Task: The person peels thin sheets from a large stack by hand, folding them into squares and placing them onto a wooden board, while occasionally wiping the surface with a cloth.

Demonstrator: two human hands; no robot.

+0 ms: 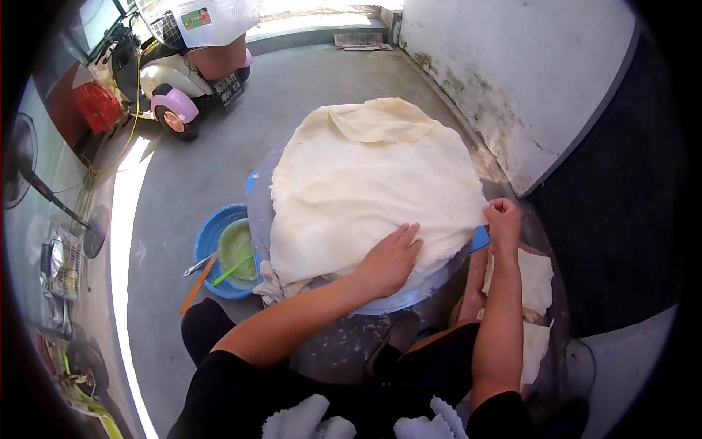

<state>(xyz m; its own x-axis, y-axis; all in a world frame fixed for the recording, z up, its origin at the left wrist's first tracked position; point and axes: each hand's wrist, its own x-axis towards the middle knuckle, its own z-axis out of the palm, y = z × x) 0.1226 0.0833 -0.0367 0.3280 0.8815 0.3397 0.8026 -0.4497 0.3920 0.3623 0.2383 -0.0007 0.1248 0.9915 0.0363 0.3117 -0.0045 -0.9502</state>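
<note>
A broad, thin, cream-coloured dough-like sheet (365,183) covers most of a round low surface (387,301) in front of me. Its far edge is folded over, and wrinkles run across its middle. My left hand (390,262) rests flat on the near part of the sheet, palm down with fingers stretched. At the right edge, my right hand (503,222) has its fingers closed in a pinch on the sheet's rim. A crumpled cloth (276,287) lies at the near left of the surface.
Left of the surface, a blue basin (207,228) holds a green bowl and utensils. Cut pale pieces (535,282) lie at right, below my forearm. A scooter (175,102) and a fan (95,230) stand left; a white wall (512,66) runs along the right.
</note>
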